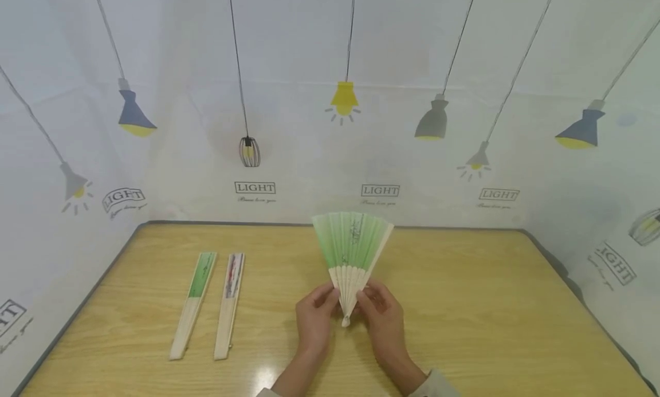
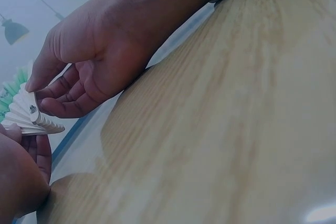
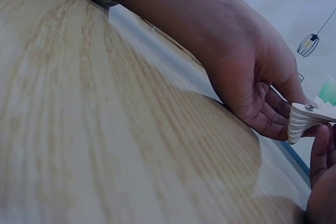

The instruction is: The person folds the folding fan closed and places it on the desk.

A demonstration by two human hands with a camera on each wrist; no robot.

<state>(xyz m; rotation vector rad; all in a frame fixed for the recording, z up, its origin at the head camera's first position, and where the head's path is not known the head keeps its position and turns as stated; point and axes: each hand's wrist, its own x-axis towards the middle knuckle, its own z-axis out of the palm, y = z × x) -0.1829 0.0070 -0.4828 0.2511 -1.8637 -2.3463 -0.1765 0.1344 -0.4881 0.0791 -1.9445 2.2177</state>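
A partly spread folding fan [image 1: 346, 242] with a pale green leaf and cream-coloured ribs is held up over the middle of the table, its pivot end towards the person. My left hand [image 1: 313, 322] pinches the ribs on the left side, thumb in front. On the opposite side, my right hand [image 1: 385, 322] pinches the outer rib between thumb and fingers. Both wrist views show the fan's narrow end, with a small metal rivet [image 2: 32, 108] at the pivot. Part of the fingers behind the ribs is hidden.
Two closed folding fans lie side by side on the left: a green-leafed fan [image 1: 193, 305] and a fan with a white, red and dark pattern [image 1: 229, 305]. The wood-grain table [image 1: 490, 305] is bordered by white cloth walls [image 1: 299, 128] printed with lamps.
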